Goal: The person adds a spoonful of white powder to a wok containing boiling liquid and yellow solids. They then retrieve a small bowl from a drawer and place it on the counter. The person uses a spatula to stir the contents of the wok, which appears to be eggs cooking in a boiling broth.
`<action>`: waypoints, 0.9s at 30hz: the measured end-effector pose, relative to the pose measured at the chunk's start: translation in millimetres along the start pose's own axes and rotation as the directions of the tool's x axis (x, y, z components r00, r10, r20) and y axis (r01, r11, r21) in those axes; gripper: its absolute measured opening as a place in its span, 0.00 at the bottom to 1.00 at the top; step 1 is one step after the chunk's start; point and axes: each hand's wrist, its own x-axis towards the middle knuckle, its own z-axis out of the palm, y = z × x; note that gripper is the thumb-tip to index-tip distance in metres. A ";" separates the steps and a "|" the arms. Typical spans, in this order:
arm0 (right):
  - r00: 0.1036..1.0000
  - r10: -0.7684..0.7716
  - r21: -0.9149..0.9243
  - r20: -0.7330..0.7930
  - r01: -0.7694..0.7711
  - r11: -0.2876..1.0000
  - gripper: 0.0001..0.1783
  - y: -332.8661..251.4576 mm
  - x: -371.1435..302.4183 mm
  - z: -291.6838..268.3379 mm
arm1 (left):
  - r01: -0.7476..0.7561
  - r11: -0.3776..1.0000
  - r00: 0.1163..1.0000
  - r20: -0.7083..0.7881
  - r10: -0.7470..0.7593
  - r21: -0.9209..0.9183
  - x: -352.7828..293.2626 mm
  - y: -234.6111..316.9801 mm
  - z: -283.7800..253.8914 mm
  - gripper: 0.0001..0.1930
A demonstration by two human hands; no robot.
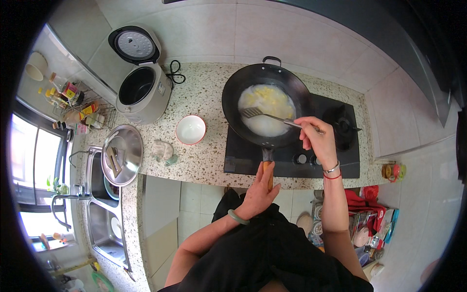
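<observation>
A black wok (233, 104) sits on the left side of the black gas stove (243, 160). In it is a whitish, cloudy liquid with yellow pieces (272, 97) gathered toward the far side. My left hand (257, 194) is closed round the wok's wooden handle (270, 182) at the counter's front edge. My right hand (318, 138) grips the metal handle of a slotted spatula (252, 112) from the right. The spatula's head lies over the left part of the liquid; whether it dips under the surface I cannot tell.
Left of the wok stand a white bowl (190, 130) with a red rim and a crumpled clear bag (163, 150). An open rice cooker (146, 95) is farther back. A pan lid (131, 170) rests by the sink (104, 231). The range hood (389, 44) hangs at upper right.
</observation>
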 end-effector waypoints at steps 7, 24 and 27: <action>0.993 0.042 0.112 -0.115 -0.029 0.993 0.13 24.1 14.8 -7.7 | -0.016 1.000 1.000 -0.004 0.016 0.006 -0.1 -0.8 0.7 0.38; 0.980 0.005 0.074 -0.199 0.010 0.997 0.10 21.5 -21.0 -15.5 | -0.009 1.000 1.000 0.007 0.009 0.027 -0.9 0.4 -0.5 0.38; 0.970 -0.034 -0.012 -0.240 0.032 0.999 0.09 7.3 -27.4 -21.6 | 0.023 1.000 1.000 0.015 -0.023 0.022 -0.6 3.7 -1.7 0.38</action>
